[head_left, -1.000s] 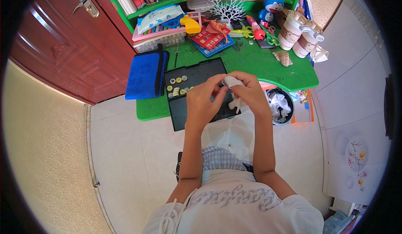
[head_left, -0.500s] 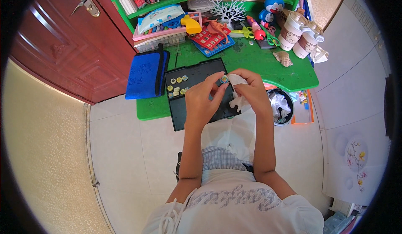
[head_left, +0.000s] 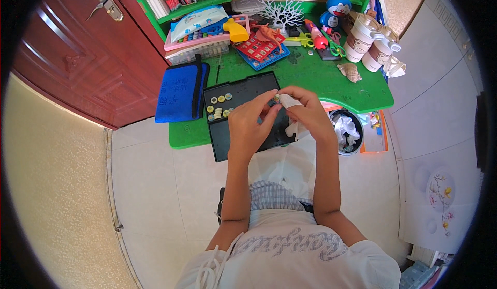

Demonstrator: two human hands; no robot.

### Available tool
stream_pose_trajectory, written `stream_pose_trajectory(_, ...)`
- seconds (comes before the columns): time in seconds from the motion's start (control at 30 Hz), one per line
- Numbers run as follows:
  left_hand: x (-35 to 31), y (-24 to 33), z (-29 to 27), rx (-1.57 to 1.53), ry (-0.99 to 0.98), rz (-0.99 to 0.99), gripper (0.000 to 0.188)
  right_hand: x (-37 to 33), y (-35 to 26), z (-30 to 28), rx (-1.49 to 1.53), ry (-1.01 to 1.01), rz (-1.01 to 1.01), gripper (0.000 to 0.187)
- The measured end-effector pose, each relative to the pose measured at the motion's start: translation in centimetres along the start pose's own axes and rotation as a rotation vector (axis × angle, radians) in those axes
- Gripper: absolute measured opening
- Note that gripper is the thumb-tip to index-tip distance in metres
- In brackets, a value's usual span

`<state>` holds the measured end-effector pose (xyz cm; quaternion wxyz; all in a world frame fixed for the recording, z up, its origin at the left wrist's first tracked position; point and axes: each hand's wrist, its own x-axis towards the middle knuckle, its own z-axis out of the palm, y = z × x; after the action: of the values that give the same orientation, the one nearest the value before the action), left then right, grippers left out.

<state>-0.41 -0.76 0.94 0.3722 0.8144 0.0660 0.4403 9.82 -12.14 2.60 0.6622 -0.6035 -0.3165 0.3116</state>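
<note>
Between the thumb and fingertips of my left hand (head_left: 249,122) is a small round disc (head_left: 277,98), mostly covered now. My right hand (head_left: 312,114) is closed on a white wipe (head_left: 295,129), whose upper part presses against the disc; its loose end hangs below the fingers. Both hands are over an opened black case (head_left: 220,140) at the desk's front edge. Several small round discs (head_left: 221,98), yellowish and pale, lie in the case's far left part, some stacked on their sides. My left hand and wrist hide the middle of the case.
The green desk (head_left: 310,77) carries a blue zip pouch (head_left: 176,92) left of the case. Behind stand a pink tray (head_left: 240,20), red and blue cards (head_left: 259,48), scissors (head_left: 337,48), a shell (head_left: 350,72) and two white cups (head_left: 359,43). A waste bin (head_left: 357,146) is at the right.
The fingers of my right hand have brought the wipe over the disc, hiding its picture face that showed before. My left hand has stayed nearly in place.
</note>
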Motion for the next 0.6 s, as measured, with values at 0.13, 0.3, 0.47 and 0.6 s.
stream_pose_trajectory(0.13,-0.04,-0.16,0.12,-0.003,0.001,0.004,0.031,0.12,0.29,0.13,0.053,-0.049,0.025,0.017)
stream_pose_trajectory(0.3,-0.04,-0.06,0.21,-0.061,0.015,-0.012,0.03,-0.03,0.14,0.29,0.086,-0.073,0.01,0.015)
stream_pose_trajectory(0.47,-0.12,-0.13,0.37,-0.046,0.008,-0.004,0.029,0.02,0.23,0.36,0.108,-0.059,-0.009,0.015)
stream_pose_trajectory(0.6,-0.23,-0.09,0.13,-0.024,-0.014,-0.001,0.031,0.13,0.67,0.36,0.08,-0.052,-0.021,0.016)
